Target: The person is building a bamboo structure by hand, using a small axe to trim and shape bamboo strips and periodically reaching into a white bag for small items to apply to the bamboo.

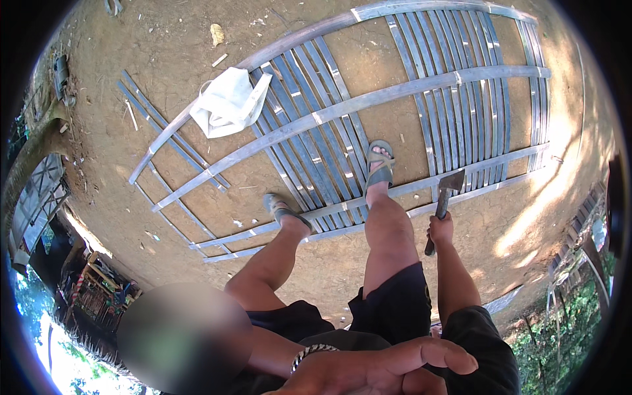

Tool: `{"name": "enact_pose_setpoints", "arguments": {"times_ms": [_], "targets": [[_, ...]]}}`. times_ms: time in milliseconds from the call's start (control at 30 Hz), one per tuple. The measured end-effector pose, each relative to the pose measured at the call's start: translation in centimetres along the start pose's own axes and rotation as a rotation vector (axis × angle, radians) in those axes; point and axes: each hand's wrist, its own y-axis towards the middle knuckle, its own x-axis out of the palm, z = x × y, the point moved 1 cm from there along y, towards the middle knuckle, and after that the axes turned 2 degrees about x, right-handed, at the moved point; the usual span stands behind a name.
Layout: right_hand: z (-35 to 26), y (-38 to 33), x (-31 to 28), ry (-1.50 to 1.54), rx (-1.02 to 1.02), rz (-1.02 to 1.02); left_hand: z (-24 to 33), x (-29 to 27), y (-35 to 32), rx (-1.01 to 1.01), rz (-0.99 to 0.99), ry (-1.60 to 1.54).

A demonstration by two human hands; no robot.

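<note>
My right hand (pixel 440 229) is wrapped round the grey-black handle of a small hatchet (pixel 452 180), held with its flared, brownish metal head up. Below it in the picture lies the near edge of a bamboo slat frame (pixel 375 100), flat on the ground. Close to the camera, my left hand (pixel 368 374) reaches across the lower edge, a chain bracelet at its wrist. One finger or the thumb stretches to the right and nothing shows in this hand. The lower edge cuts off part of it.
A white sack (pixel 230 102) lies over the frame's left part. Loose slats (pixel 172 131) cross its left end. My sandalled feet (pixel 380 161) stand on and beside the slats. Bare earth surrounds the frame, with a tree trunk (pixel 26 164) at far left and stacked wood (pixel 102 283) lower left.
</note>
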Motion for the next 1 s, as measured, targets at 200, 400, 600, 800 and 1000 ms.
{"name": "enact_pose_setpoints", "arguments": {"times_ms": [200, 400, 600, 800, 1000], "targets": [[0.3, -5.3, -2.1, -0.222, 0.126, 0.030, 2.8, 1.1, -0.3, 0.165, -0.362, 0.099], [5.2, -13.7, 0.2, -0.243, 0.132, 0.046, 7.6, 4.8, -9.2, 0.015, -0.279, -0.027], [14.0, -31.2, 8.6, -0.361, 0.337, 0.034, 12.2, 11.1, -14.7, -0.136, -0.153, -0.011], [20.3, -40.1, 14.8, -0.437, 0.570, -0.176, 14.8, 13.5, -16.5, -0.443, 0.060, 0.013], [24.4, -42.0, 20.2, -0.112, 0.598, -0.161, 22.3, 5.7, -16.8, -0.642, 0.373, 0.584]]}}
